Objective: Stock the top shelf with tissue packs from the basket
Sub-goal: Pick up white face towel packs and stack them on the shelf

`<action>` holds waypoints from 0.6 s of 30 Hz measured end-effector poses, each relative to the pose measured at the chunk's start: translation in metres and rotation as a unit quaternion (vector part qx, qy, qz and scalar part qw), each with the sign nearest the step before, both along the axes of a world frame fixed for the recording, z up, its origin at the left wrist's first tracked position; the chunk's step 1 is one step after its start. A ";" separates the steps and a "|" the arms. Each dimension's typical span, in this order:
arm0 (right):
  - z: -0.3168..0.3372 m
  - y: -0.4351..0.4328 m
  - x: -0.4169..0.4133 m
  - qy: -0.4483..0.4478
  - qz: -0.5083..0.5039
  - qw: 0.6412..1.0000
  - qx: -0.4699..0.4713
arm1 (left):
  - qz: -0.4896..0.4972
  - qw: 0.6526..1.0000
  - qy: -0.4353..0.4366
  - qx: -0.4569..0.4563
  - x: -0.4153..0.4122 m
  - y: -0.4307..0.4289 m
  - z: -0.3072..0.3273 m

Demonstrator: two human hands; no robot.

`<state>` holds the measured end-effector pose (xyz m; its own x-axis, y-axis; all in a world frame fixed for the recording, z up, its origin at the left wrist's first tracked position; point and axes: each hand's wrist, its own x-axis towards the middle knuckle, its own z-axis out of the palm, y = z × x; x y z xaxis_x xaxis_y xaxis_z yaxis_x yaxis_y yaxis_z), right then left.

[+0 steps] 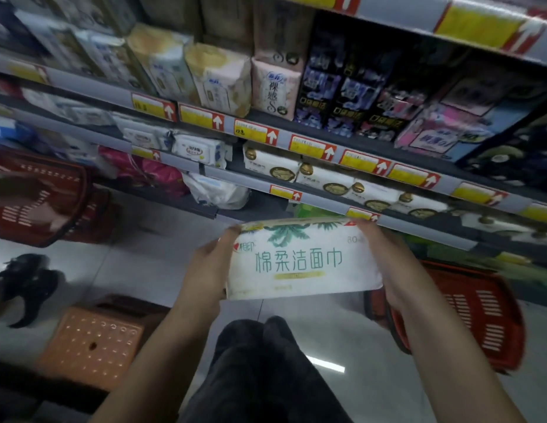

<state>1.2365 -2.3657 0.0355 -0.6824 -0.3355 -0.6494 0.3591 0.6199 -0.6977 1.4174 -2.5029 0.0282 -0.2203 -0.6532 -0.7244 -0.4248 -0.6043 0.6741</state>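
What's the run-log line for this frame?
hands: left + right hold tissue pack | basket: right, floor | shelf: not yet reached

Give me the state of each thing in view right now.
Tissue pack: held level in the air between both hands, not yet shelved.
Left hand: gripping the pack's left end.
Right hand: gripping its right end.
Red basket: on the floor, contents hidden.
Orange stool: upright, unused.

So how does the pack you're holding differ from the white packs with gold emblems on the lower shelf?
The held tissue pack is off the shelf, gripped at its ends by the left hand and right hand; the gold-emblem packs sit in a row on their shelf. The held pack carries green palm art and green lettering; the gold-emblem packs bear round gold marks. Both are white, soft-wrapped packs.
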 end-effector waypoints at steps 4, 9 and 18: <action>0.040 0.020 -0.001 0.010 -0.037 0.999 0.000 | -0.037 0.999 0.028 -0.018 -0.010 0.002 0.043; 0.078 0.036 0.004 0.020 -0.064 0.997 -0.049 | -0.063 0.995 0.042 -0.058 -0.015 0.003 0.084; 0.124 0.033 0.024 0.034 -0.091 0.989 -0.109 | -0.102 0.988 0.051 -0.105 -0.003 -0.008 0.137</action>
<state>1.2605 -2.3324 0.1594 -0.7844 -0.3297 -0.5253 0.3984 0.3814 -0.8342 1.4148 -2.5109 0.1649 -0.4280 -0.7218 -0.5439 -0.4456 -0.3551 0.8218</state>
